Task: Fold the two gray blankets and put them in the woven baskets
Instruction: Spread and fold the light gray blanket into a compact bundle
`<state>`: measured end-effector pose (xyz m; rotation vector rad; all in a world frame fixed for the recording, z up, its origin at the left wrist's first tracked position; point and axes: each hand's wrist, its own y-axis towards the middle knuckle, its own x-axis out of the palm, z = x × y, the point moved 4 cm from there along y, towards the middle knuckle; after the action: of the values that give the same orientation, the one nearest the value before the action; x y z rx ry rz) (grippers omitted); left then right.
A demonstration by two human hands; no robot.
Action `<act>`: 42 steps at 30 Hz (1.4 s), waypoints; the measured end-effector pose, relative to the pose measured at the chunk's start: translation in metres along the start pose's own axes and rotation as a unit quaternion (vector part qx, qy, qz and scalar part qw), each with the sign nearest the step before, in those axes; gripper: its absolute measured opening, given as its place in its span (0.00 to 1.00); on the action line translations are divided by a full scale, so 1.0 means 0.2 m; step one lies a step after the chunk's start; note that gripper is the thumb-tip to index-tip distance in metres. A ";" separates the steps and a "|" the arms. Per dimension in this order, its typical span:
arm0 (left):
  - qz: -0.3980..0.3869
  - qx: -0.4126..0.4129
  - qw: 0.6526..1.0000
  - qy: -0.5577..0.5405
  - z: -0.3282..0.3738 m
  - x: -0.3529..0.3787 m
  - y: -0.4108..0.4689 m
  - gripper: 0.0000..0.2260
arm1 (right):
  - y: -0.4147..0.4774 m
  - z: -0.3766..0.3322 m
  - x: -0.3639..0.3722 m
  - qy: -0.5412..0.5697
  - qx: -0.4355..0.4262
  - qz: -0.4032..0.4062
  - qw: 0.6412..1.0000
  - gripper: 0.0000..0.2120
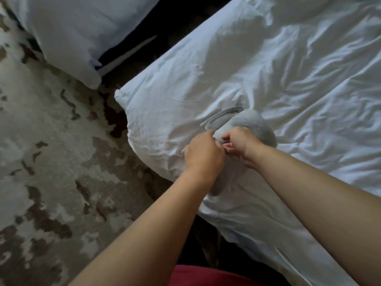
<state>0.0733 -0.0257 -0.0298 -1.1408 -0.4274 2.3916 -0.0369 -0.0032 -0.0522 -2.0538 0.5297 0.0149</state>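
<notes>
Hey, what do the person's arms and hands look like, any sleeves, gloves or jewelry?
The left forearm and right forearm are bare to the frame edge, with no sleeves showing. The left hand and right hand wear no gloves, and no watch, bracelet or ring is visible. A dark red garment shows at the bottom edge.
</notes>
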 end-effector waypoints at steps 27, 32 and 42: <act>0.171 -0.033 0.978 0.118 -0.26 0.39 0.39 0.22 | 0.61 -0.08 -0.20 -0.351 -0.314 0.230 0.852 0.08; 0.228 -0.005 0.969 0.090 -0.34 0.47 0.52 0.24 | 0.78 -0.01 -0.13 -0.335 -0.389 0.272 0.814 0.08; 0.252 -0.019 0.962 0.106 -0.44 0.63 0.72 0.22 | 1.08 0.07 -0.04 -0.373 -0.435 0.285 0.769 0.23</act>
<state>0.0340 -0.0752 -0.2317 -1.6678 -0.1167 2.6411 -0.1220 -0.0810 -0.2356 -2.3748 0.6648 1.6485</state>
